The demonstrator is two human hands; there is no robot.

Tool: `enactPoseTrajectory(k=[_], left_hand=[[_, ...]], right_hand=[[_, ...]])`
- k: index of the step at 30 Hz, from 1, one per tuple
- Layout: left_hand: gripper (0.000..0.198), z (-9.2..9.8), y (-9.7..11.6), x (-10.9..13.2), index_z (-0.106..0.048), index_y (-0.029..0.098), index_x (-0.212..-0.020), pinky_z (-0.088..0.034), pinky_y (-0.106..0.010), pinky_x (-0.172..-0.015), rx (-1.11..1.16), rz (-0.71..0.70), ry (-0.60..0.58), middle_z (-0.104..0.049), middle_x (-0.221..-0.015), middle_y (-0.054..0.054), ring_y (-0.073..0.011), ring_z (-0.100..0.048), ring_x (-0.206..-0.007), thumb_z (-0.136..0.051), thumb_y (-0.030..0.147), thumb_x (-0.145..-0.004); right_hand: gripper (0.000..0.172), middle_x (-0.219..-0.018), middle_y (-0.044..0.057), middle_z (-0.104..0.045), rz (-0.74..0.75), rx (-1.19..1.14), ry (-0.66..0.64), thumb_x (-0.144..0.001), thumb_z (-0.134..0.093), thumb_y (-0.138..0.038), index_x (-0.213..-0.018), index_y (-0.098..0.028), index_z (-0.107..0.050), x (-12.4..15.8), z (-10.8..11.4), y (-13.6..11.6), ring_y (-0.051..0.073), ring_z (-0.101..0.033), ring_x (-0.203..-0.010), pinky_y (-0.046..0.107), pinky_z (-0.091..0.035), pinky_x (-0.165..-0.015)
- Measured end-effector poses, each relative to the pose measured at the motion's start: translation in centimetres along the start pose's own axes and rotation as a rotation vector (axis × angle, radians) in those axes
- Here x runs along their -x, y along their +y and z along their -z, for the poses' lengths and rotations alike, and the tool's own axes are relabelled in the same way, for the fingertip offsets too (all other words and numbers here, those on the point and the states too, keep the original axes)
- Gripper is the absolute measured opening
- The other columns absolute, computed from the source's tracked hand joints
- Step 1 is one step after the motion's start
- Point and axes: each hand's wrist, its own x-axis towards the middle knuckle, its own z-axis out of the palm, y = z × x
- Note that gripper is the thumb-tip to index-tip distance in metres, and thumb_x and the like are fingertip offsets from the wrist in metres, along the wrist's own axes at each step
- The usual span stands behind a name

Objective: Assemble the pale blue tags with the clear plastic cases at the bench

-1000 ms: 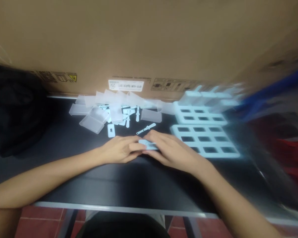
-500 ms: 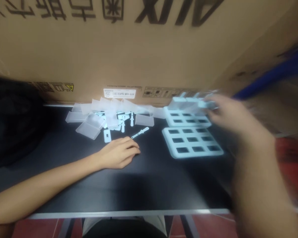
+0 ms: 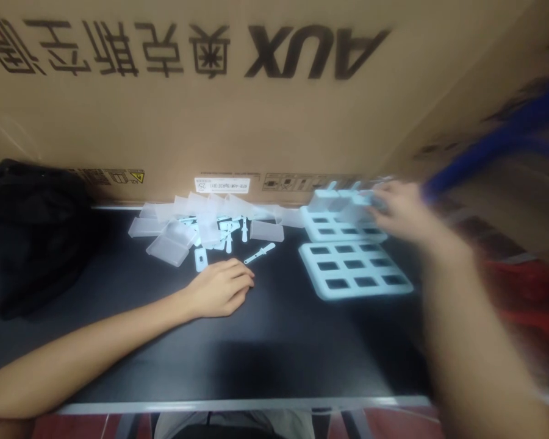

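Observation:
My left hand (image 3: 222, 286) rests on the black table (image 3: 265, 341), fingers curled loosely, nothing visible in it. Just beyond it lie a small white tab (image 3: 200, 259) and a white pin-like piece (image 3: 260, 252). My right hand (image 3: 400, 210), blurred by motion, reaches to the far right end of the rear white tray (image 3: 343, 222), its fingers pinched on a small white plastic piece (image 3: 375, 198). A second white tray (image 3: 354, 268) with rectangular slots lies nearer, in front of the rear one.
A heap of clear plastic covers (image 3: 174, 235) and small white parts sits at the back centre. A large AUX cardboard box (image 3: 265, 91) walls off the far edge. A black bag (image 3: 27, 231) is at left; a blue bar (image 3: 489, 146) and red objects at right.
The two hands held a white piece together a second ago. My right hand then carried it right to the rear tray. My left hand stayed put; the view tilted up.

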Motion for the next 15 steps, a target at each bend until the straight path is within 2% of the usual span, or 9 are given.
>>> enactPoseTrajectory(k=[3, 6, 9, 15], left_hand=[[0.024, 0.0, 0.0, 0.0, -0.074, 0.017, -0.105, -0.062, -0.035, -0.093, -0.004, 0.000, -0.014, -0.077, -0.115, -0.008, -0.0213, -0.070, -0.106, -0.050, 0.020, -0.102], [0.024, 0.0, 0.0, 0.1, -0.074, 0.017, -0.105, -0.061, -0.035, -0.093, -0.003, 0.012, -0.025, -0.076, -0.115, -0.008, -0.0214, -0.070, -0.107, -0.050, 0.020, -0.101], [0.023, -0.1, 0.0, 0.1, -0.073, 0.017, -0.105, -0.061, -0.035, -0.094, -0.001, 0.011, -0.022, -0.076, -0.115, -0.008, -0.0214, -0.070, -0.107, -0.051, 0.020, -0.101], [0.021, 0.0, -0.1, 0.0, -0.073, 0.017, -0.103, -0.061, -0.036, -0.093, -0.005, 0.001, -0.021, -0.076, -0.114, -0.008, -0.0217, -0.069, -0.105, -0.052, 0.019, -0.101]], right_hand=[[0.017, -0.108, 0.021, -0.067, 0.047, -0.039, -0.069, -0.089, -0.057, -0.030, -0.090, -0.017, -0.067, -0.2, -0.7, 0.9, 0.033, -0.060, -0.104, 0.043, -0.046, -0.092], [0.027, -0.111, 0.021, -0.068, 0.058, -0.066, -0.048, -0.089, -0.051, -0.031, -0.103, -0.017, -0.069, -0.1, -1.0, 1.3, 0.034, -0.060, -0.110, 0.048, -0.046, -0.098], [0.033, -0.117, 0.021, -0.068, 0.051, -0.091, -0.051, -0.089, -0.049, -0.028, -0.110, -0.016, -0.071, 0.2, -0.8, 1.4, 0.034, -0.060, -0.116, 0.048, -0.045, -0.104], [0.034, -0.125, 0.023, -0.067, 0.006, -0.113, -0.096, -0.089, -0.049, -0.023, -0.112, -0.013, -0.072, 0.8, -0.2, 0.9, 0.033, -0.059, -0.123, 0.046, -0.044, -0.109]])
